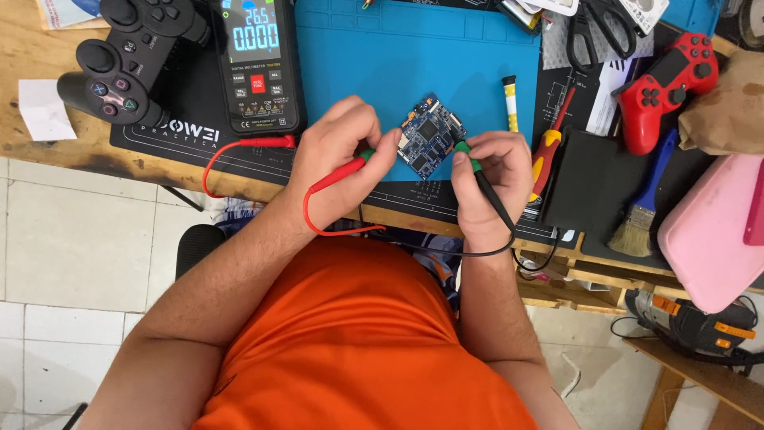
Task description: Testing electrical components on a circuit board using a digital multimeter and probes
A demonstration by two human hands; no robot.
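Held the small blue circuit board [430, 145] tilted above the blue mat [358, 72], pinched between both hands for probing. Left hand [342, 151] closed around the red probe [338, 177], right hand [487, 171] around the black probe [493, 199], tips meeting opposite board edges. Ran its long axis diagonally, upper corner pointing toward the multimeter [256, 64].

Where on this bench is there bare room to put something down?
The blue mat is bare between the multimeter and the small yellow tool, above the circuit board. The right side is crowded: red controller, scissors, brush, pink case.
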